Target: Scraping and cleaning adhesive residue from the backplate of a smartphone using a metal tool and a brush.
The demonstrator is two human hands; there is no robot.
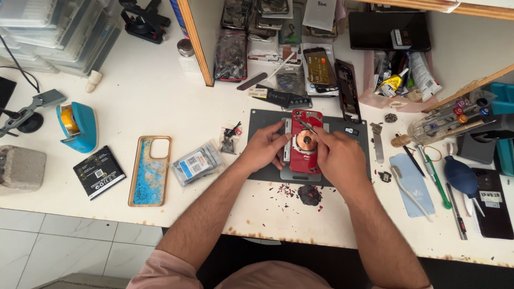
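Note:
A red phone back housing [304, 140] with a round copper coil in its middle lies on a dark grey work mat [353, 128]. My left hand [263, 147] grips the housing's left edge and steadies it. My right hand [334, 155] holds metal tweezers [306, 126], whose tips rest on the upper part of the housing above the coil. Small red and dark scraps [308, 194] lie on the table just in front of the mat.
A blue-and-gold phone case [150, 170], a bagged part [197, 163] and a black battery [98, 171] lie at left, near a teal tape dispenser [79, 126]. Screwdrivers, a blue air blower [460, 176] and a dark phone [493, 203] crowd the right. Phone parts fill the back shelf.

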